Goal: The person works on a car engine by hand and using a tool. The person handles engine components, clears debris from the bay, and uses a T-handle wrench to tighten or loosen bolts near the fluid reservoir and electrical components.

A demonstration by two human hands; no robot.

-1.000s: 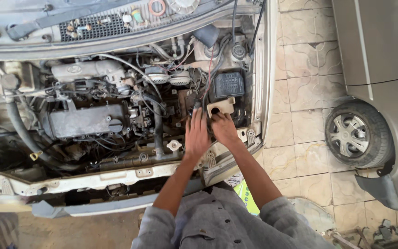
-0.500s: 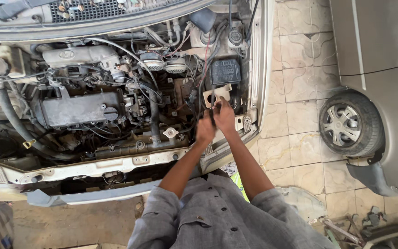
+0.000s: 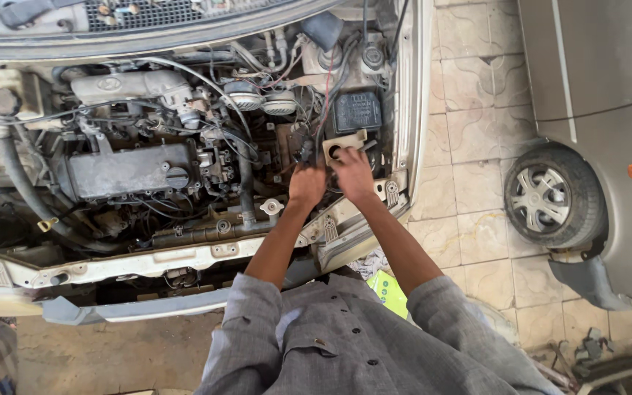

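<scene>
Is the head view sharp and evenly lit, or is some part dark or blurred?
Head view: sharp overall, in soft daylight without glare; hands slightly soft; deep engine bay gaps in shadow; tiled floor brightest; straight edges bend near the borders.

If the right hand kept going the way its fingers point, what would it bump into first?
The right hand points up the picture into the engine bay. First in line is probably the tan bracket with a round hole, right at its fingertips, then the black box beyond. Depth is hard to judge from above.
</scene>
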